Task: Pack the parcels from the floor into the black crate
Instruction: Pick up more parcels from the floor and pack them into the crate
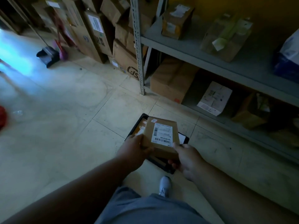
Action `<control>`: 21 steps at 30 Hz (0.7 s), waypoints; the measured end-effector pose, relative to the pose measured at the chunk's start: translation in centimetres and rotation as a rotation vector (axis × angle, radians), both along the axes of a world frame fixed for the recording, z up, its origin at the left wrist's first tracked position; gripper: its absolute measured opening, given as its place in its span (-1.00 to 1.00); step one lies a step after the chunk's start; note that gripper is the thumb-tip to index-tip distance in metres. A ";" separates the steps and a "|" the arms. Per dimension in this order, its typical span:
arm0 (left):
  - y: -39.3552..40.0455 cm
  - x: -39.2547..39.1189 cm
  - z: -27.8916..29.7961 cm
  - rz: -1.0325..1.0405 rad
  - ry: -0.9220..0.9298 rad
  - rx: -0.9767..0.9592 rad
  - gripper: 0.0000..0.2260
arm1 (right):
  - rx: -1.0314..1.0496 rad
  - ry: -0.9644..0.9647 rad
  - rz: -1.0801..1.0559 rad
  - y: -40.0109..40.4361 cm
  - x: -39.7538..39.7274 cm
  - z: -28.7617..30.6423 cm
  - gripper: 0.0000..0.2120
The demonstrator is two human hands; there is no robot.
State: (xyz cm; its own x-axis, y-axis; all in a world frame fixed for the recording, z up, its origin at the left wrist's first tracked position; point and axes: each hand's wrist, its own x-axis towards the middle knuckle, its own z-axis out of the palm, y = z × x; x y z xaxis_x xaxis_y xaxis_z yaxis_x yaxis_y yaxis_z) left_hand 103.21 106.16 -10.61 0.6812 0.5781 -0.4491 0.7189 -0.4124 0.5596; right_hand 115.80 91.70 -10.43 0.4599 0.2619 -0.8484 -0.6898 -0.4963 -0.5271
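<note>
A flat brown cardboard parcel [160, 136] with a white barcode label is held in the air above the black crate [168, 168], which stands on the tiled floor. My left hand [137, 147] grips the parcel's left edge. My right hand [186, 155] holds its near right corner, thumb on top. The parcel covers most of the crate. Other parcels with white and orange patches show inside the crate at its left and right edges.
A grey metal shelf unit [202, 50] with cardboard boxes stands at the right. Tall cartons [97, 34] lean against the back wall, with a dustpan [47, 56] to their left. My shoe [165, 185] is just in front of the crate.
</note>
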 end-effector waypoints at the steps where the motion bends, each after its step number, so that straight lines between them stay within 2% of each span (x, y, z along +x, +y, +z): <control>1: 1.1 0.2 -0.4 -0.021 -0.010 0.003 -0.58 | 0.003 -0.007 -0.024 0.8 0.0 -0.3 -0.87; 6: 6.4 1.4 -2.8 -0.177 -0.030 -0.012 -0.62 | -0.040 -0.050 -0.194 4.0 -0.5 -2.9 -0.91; 10: 10.2 2.0 -6.5 -0.372 0.012 0.020 -0.70 | -0.056 0.023 -0.342 6.7 -2.6 -7.4 -0.86; 14: 11.8 2.7 -13.0 -0.492 0.126 0.026 -0.78 | -0.145 0.066 -0.436 9.0 -3.3 -14.4 -0.87; 18: 11.6 5.1 -21.0 -0.458 0.265 -0.165 -0.66 | -0.213 0.113 -0.444 9.6 -2.3 -22.2 -0.83; 21: 10.9 7.4 -27.5 -0.445 0.268 -0.220 -0.68 | -0.238 0.128 -0.434 9.3 -0.2 -28.1 -0.83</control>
